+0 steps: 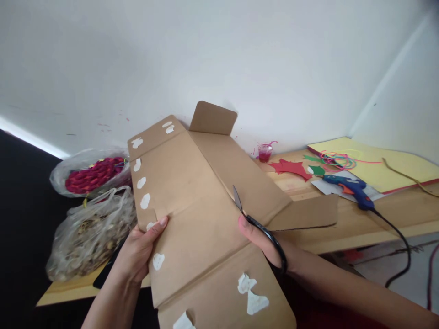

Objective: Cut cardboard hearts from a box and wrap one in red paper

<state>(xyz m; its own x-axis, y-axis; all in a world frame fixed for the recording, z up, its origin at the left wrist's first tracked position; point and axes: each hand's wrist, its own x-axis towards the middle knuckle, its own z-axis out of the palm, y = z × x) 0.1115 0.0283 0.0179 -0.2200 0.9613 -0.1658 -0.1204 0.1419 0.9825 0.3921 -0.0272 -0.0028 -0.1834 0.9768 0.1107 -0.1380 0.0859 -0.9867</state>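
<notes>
Cardboard [202, 205], brown, creased, unfolded, with torn white paper patches, is held up over the pale wooden table [298, 235]; all positions relative to it. Left hand [142, 249] closed on its left edge, thumb flat on the face, fingers mostly hidden behind. Right hand [260, 240] at its right side, thumb extended along the face, black-handled metal scissors [264, 228] hooked over the hand; fingers hidden behind, can't tell how far they curl. Visible blade points up, by the long crease.

Left of cardboard: clear plastic bag [91, 176] of magenta braided material, second clear bag [92, 235] of beige-brown pieces just nearer. Right of cardboard: small clear cup [265, 152] with pink-red contents, red jagged paper cutout [291, 168], blue glue gun [353, 186] with orange trigger, yellow sheet [387, 167].
</notes>
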